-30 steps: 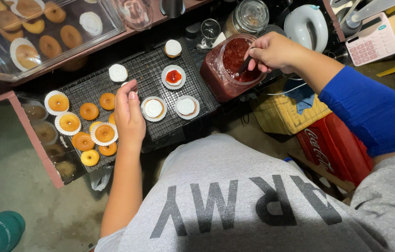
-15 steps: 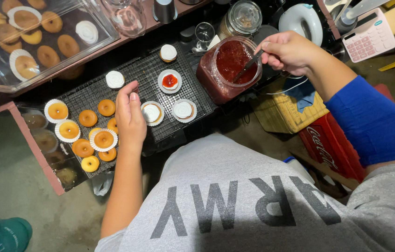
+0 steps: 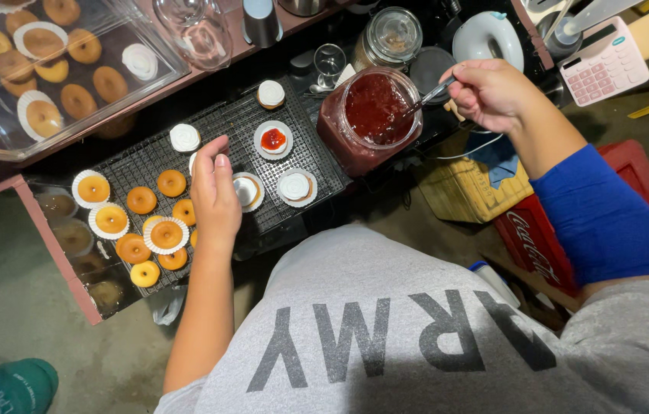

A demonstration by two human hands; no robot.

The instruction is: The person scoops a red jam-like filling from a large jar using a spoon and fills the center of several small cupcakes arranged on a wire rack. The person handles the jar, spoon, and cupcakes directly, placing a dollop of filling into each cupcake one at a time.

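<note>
Since a sec ago our right hand (image 3: 493, 93) moved slightly, fingers pinching spoon (image 3: 432, 93) in jam jar (image 3: 370, 115); left hand (image 3: 215, 195) rests flat, fingers loose, on wire rack (image 3: 305, 157) beside cream tart (image 3: 248, 190).

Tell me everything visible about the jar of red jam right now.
The jam jar is a wide, clear, round container, glass or plastic, standing upright with no lid on. It is nearly full of dark red, glossy jam. It sits at the right edge of the black wire rack, beside the cream-topped pastries. The right hand holds a metal utensil whose tip dips into the jam at the rim. The left hand is not touching it.
</note>
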